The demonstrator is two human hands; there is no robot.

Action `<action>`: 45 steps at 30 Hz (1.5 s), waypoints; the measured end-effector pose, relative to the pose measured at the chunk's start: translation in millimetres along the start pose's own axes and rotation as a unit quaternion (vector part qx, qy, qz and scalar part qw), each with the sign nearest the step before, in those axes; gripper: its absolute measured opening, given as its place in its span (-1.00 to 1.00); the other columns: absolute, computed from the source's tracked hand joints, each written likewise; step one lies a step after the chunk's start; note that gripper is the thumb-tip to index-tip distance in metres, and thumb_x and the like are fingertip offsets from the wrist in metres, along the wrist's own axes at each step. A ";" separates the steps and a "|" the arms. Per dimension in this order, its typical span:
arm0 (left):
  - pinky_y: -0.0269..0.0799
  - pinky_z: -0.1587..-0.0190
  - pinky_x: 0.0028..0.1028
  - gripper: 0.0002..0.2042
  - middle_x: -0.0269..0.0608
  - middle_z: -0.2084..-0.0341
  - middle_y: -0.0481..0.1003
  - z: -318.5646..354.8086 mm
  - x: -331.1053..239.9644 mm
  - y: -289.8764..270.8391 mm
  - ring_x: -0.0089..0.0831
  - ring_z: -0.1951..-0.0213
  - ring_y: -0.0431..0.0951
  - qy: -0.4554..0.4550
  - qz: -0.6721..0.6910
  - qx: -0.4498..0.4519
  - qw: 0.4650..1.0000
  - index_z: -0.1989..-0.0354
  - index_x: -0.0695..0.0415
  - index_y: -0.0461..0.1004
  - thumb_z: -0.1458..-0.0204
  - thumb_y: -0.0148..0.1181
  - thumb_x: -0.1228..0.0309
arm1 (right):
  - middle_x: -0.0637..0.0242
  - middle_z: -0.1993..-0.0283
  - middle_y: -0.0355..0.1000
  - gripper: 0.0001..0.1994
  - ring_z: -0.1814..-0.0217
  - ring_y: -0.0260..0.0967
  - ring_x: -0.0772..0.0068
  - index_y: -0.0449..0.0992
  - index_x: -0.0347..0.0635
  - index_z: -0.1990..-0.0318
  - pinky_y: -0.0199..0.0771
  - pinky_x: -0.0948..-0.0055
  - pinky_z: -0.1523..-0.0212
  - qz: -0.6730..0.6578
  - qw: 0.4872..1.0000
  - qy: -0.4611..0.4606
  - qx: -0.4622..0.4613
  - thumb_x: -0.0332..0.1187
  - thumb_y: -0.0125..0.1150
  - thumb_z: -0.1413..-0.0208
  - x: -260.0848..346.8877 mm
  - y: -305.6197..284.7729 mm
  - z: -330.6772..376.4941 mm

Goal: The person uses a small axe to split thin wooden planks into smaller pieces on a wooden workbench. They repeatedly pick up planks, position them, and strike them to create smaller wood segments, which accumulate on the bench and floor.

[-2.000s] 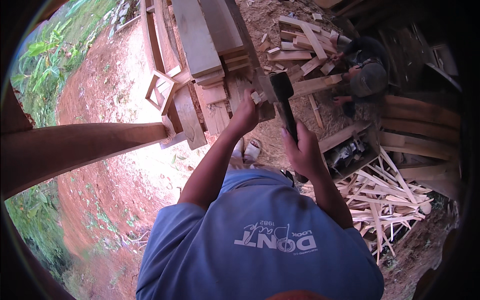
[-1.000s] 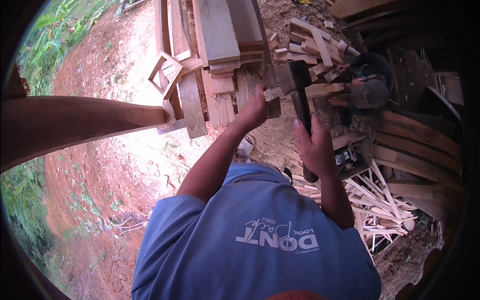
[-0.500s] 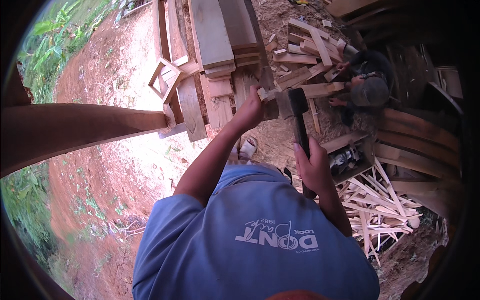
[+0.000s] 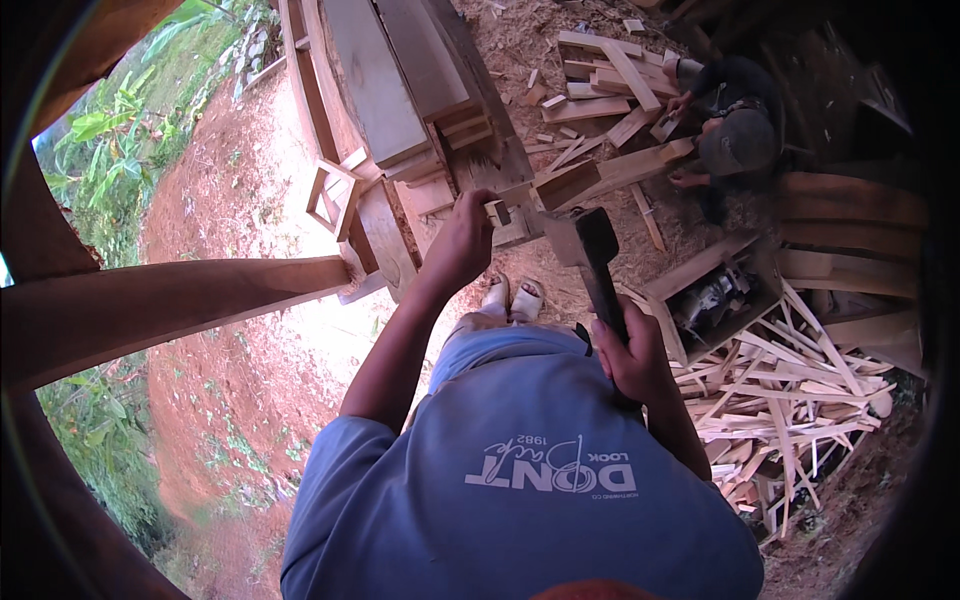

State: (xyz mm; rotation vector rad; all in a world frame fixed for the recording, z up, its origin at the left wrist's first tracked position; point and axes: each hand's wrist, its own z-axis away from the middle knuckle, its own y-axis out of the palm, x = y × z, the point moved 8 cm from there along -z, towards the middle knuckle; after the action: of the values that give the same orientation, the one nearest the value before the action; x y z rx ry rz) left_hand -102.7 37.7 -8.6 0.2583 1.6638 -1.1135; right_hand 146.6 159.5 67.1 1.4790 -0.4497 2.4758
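My right hand (image 4: 630,352) is wrapped round the dark handle of a hatchet (image 4: 606,295). Its broad head points away from me, in front of my chest, with the blade side toward the left. My left hand (image 4: 460,245) is closed on a small pale wood block (image 4: 497,212), whose end shows beyond the fingers. Hatchet and block are apart, the block to the left of the head. Just beyond them lies a wooden beam (image 4: 570,187) with a dark recess cut in its near end.
Planks are stacked on a bench (image 4: 395,120) ahead, beside a small wooden frame (image 4: 333,198). A co-worker in a cap (image 4: 740,142) crouches at the far right near cut boards (image 4: 620,80). An open box (image 4: 715,300) holds a metal tool; offcuts (image 4: 790,390) lie behind it. A post (image 4: 180,312) juts in from the left.
My left hand and the wood block have moved left and nearer to me. The hatchet head has dropped a little toward me, leaving a wider gap to the block.
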 end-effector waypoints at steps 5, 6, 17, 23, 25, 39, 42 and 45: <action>0.52 -0.01 -0.01 -0.64 0.30 0.11 0.53 -1.9 0.1 -14.2 0.28 0.05 0.57 -0.001 -0.020 -0.019 1.000 -0.20 0.24 0.31 -0.25 0.13 0.56 | 0.33 0.44 0.45 -0.69 0.39 0.44 0.48 0.49 -0.36 -0.11 0.42 0.37 0.30 0.023 0.998 -0.049 0.024 -0.32 0.26 -0.35 10.8 1.6 0.9; 0.52 -0.02 -0.02 -0.65 0.29 0.10 0.54 -2.1 -4.6 -19.5 0.28 0.03 0.57 0.001 -0.039 -0.019 0.999 -0.18 0.23 0.32 -0.25 0.15 0.55 | 0.32 0.44 0.45 -0.68 0.36 0.44 0.46 0.49 -0.36 -0.11 0.43 0.35 0.27 0.018 0.998 -0.048 0.031 -0.32 0.26 -0.34 11.6 2.7 0.7; 0.57 0.34 -0.11 -0.64 0.04 0.40 0.56 -10.9 -24.9 -19.2 -0.05 0.50 0.63 0.031 -0.062 0.048 0.996 0.00 0.20 0.35 -0.21 0.40 0.33 | 0.41 0.48 0.33 -0.69 0.63 0.23 0.66 0.42 -0.34 -0.14 0.25 0.57 0.58 -0.139 0.989 -0.044 0.007 -0.28 0.01 -0.44 -0.6 -3.4 -10.5; 0.51 0.12 0.02 -0.66 0.37 0.24 0.46 -21.2 44.5 70.7 0.15 0.24 0.61 -0.070 0.001 0.035 0.997 -0.10 0.34 0.14 -0.34 0.11 0.41 | 0.39 0.41 0.38 -0.68 0.57 0.29 0.62 0.41 -0.34 -0.15 0.33 0.55 0.53 -0.142 0.984 -0.067 -0.086 -0.28 -0.05 -0.45 3.4 -19.3 -12.4; 0.45 -0.06 0.11 -0.73 0.56 0.01 0.37 -23.5 45.6 102.3 0.35 0.03 0.55 0.047 -0.085 0.072 0.993 -0.03 0.43 0.21 -0.34 -0.03 0.44 | 0.37 0.41 0.40 -0.76 0.55 0.36 0.57 0.41 -0.33 -0.09 0.38 0.52 0.53 -0.185 0.967 -0.129 -0.118 -0.36 0.04 -0.42 19.6 -21.5 -11.9; 0.69 0.32 -0.14 -0.79 0.17 0.35 0.65 -17.2 51.7 144.0 0.05 0.34 0.75 -0.112 -0.315 0.086 0.939 0.06 0.30 0.37 -0.26 0.04 0.40 | 0.16 0.51 0.46 -0.77 0.51 0.51 0.18 0.43 -0.27 0.13 0.42 0.22 0.48 0.132 0.985 0.016 -0.108 -0.25 0.20 -0.42 -101.7 -10.1 -96.6; 0.69 0.36 -0.20 -0.83 0.13 0.37 0.65 -13.3 59.3 134.9 -0.04 0.35 0.75 -0.149 -0.299 0.079 0.939 0.11 0.27 0.37 -0.24 0.08 0.42 | -0.11 0.40 0.53 -0.74 0.28 0.58 -0.25 0.44 -0.33 0.06 0.50 -0.01 0.30 0.216 0.971 -0.020 -0.105 -0.24 0.19 -0.41 -100.5 -2.5 -105.3; 0.68 0.39 -0.24 -0.85 0.09 0.39 0.66 -16.3 63.7 133.0 -0.10 0.37 0.75 -0.155 -0.294 0.061 0.941 0.14 0.25 0.38 -0.24 0.09 0.43 | -0.20 0.33 0.54 -0.72 0.19 0.55 -0.40 0.42 -0.34 0.02 0.49 -0.13 0.23 0.268 0.957 -0.050 -0.102 -0.24 0.18 -0.41 -99.4 8.4 -115.1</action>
State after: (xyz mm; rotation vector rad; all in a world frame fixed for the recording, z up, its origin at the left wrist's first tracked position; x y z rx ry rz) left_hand -53.0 100.0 -133.7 -0.3516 1.4182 -1.6080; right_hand 96.4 191.0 -73.3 1.5573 -1.2305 2.6273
